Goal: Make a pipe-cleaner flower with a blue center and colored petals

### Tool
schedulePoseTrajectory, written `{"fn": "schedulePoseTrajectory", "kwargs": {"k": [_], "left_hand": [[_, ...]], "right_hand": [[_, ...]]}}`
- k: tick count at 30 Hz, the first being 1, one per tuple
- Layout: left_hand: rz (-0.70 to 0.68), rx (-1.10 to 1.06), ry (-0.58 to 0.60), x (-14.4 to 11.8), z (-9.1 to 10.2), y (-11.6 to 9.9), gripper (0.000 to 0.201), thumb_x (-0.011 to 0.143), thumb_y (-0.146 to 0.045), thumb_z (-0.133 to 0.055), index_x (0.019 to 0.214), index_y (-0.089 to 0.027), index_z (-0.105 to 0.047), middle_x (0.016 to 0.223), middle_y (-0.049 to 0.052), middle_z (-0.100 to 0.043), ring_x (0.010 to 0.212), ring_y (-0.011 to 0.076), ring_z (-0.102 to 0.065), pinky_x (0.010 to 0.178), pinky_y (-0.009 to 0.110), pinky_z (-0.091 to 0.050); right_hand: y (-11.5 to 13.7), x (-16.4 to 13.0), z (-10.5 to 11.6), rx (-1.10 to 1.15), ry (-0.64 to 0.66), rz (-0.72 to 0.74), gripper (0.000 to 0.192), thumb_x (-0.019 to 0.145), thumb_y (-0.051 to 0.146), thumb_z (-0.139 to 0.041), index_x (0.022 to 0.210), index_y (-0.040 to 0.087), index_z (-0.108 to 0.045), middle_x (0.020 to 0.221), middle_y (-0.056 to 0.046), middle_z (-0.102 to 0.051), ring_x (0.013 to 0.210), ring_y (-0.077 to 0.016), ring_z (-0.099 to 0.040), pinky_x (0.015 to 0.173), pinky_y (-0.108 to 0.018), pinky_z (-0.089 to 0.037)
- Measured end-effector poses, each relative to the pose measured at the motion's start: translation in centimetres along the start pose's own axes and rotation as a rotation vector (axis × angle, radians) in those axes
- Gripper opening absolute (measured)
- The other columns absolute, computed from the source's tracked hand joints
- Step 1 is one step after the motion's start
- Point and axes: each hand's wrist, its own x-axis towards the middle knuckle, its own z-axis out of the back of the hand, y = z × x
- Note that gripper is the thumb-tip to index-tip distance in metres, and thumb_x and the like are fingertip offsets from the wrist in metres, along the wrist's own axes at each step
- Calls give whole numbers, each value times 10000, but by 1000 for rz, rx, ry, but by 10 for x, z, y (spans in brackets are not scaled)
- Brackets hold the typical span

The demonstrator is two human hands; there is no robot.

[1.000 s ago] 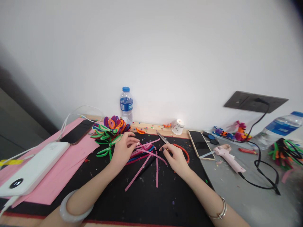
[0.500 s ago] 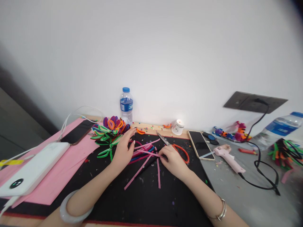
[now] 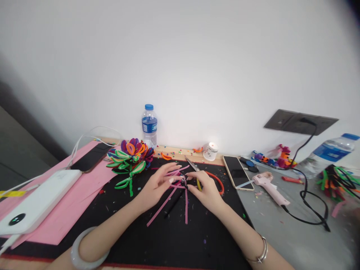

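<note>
My left hand (image 3: 157, 185) is over the pink pipe cleaners (image 3: 161, 210), its fingers apart and its fingertips close to the bunch. My right hand (image 3: 207, 191) has thumb and forefinger pinched at a small dark bit at the middle of the bunch; what exactly it grips is unclear. Two pink lengths stretch toward me on the black mat (image 3: 157, 243), with a thin black stick (image 3: 174, 204) between them. Scissors (image 3: 218, 183) with orange handles lie behind my right hand, which partly hides them. Left of my left hand is a colourful pipe-cleaner flower bunch (image 3: 131, 155).
A water bottle (image 3: 149, 127) and a paper cup (image 3: 210, 151) stand by the wall. At right lie a phone (image 3: 237, 172), a pink glue gun (image 3: 271, 190) with a black cord and another bottle (image 3: 329, 153). Pink sheets (image 3: 75, 210), a power bank (image 3: 42, 200) and a dark phone (image 3: 91, 156) occupy the left.
My left hand has shifted right and nearer to my right hand. My right fingers have moved from a pink pipe cleaner to a dark bit at the bunch's middle.
</note>
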Motion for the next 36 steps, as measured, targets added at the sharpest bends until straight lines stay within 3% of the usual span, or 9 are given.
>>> {"fn": "schedulePoseTrajectory", "kwargs": {"k": [3, 5, 10, 15, 17, 21, 23, 31, 36], "left_hand": [[39, -6, 98, -3, -7, 0, 388, 850, -241, -453, 1232, -238, -382, 1300, 116, -445, 1075, 226, -544, 962, 406, -384], [46, 4, 80, -3, -7, 1, 370, 851, -244, -448, 1217, -229, -398, 1273, 114, -471, 1057, 223, -556, 952, 399, -393], [-23, 164, -241, 1, 7, 6, 266, 853, -244, -414, 1112, -195, -451, 1072, 79, -577, 802, 158, -632, 822, 355, -469], [-140, 466, -413, 5, 16, 8, 194, 832, -213, -439, 1014, -184, -501, 971, 51, -565, 857, 153, -562, 822, 323, -442], [-188, 648, -341, 5, 16, 7, 178, 819, -202, -461, 980, -190, -535, 969, 52, -560, 895, 165, -527, 846, 332, -413], [-208, 964, 64, 5, 15, 10, 108, 771, -221, -549, 865, -218, -602, 987, 38, -566, 943, 198, -467, 857, 363, -362], [-174, 1039, 165, 4, 15, 14, 39, 758, -227, -569, 775, -210, -600, 968, 29, -567, 918, 198, -453, 821, 360, -361], [-199, 975, 114, 5, 15, 14, 111, 808, -226, -501, 722, -181, -554, 819, 27, -548, 782, 159, -467, 732, 300, -377], [-201, 874, 118, 3, 11, 5, 135, 841, -218, -455, 756, -178, -552, 807, 26, -555, 784, 143, -500, 729, 263, -395]], "right_hand": [[1, -1, -2, 46, 57, -51, 78, 774, 188, -534, 770, 201, -611, 703, -12, -618, 701, -155, -551, 659, -266, -430], [1, 0, -2, 66, 61, -89, 154, 789, 193, -499, 670, 186, -596, 631, -1, -595, 615, -134, -535, 601, -240, -414], [-12, 6, 14, 96, -242, -324, 204, 782, 280, -483, 653, 153, -575, 590, -8, -582, 533, -123, -505, 519, -218, -384], [-37, 12, 31, -11, -371, -449, 298, 728, 397, -539, 569, 145, -544, 519, -12, -561, 484, -124, -471, 476, -220, -340], [-45, 12, 35, -106, -410, -444, 332, 720, 438, -544, 551, 154, -523, 495, -1, -539, 464, -115, -445, 463, -218, -315], [-52, 12, 41, -322, -430, -441, 419, 734, 495, -517, 474, 179, -428, 414, 26, -439, 416, -100, -368, 439, -227, -257], [-54, 11, 43, -381, -417, -436, 443, 777, 487, -462, 459, 183, -410, 404, 26, -410, 408, -101, -348, 437, -234, -238], [-51, 9, 42, -233, -384, -345, 356, 855, 372, -360, 614, 169, -524, 496, 10, -484, 469, -119, -432, 479, -227, -305], [-30, 9, 30, -46, -143, -126, 183, 812, 264, -447, 819, 160, -596, 725, -28, -605, 564, -123, -497, 555, -228, -379]]}}
